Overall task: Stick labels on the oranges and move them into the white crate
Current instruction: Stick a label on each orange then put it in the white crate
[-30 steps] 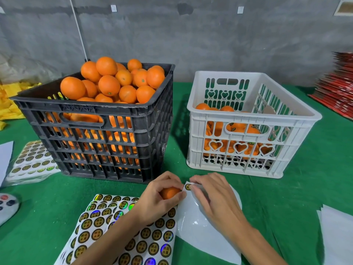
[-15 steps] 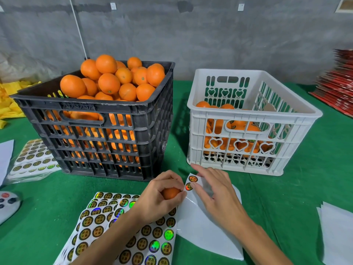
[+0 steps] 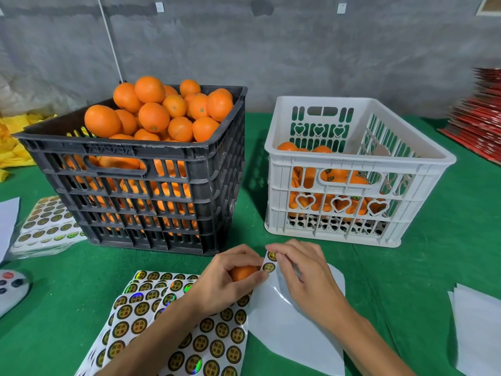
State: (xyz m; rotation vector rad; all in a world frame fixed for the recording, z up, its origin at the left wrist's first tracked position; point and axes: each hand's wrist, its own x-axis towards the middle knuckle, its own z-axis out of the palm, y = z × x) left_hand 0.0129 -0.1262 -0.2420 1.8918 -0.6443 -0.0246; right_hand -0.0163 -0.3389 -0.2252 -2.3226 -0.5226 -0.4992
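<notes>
My left hand (image 3: pixel 222 283) grips a small orange (image 3: pixel 242 272) low over the green table, in front of the two crates. Beside it my right hand (image 3: pixel 303 278) pinches the curled corner of a nearly used label sheet (image 3: pixel 292 329), where two round gold labels (image 3: pixel 269 261) remain next to the orange. A black crate (image 3: pixel 141 191) heaped with oranges stands at the back left. At the back right the white crate (image 3: pixel 360 158) holds several labelled oranges low inside.
Full label sheets (image 3: pixel 173 335) lie under my left forearm. More label sheets in plastic (image 3: pixel 46 226) lie at the left, with a remote (image 3: pixel 10 289) near the left edge. Blank backing sheets (image 3: pixel 477 324) lie at the right; red stacked cartons (image 3: pixel 482 118) stand far right.
My right hand has lifted and curled the sheet corner with its two labels toward the orange. The left hand has kept its hold on the orange.
</notes>
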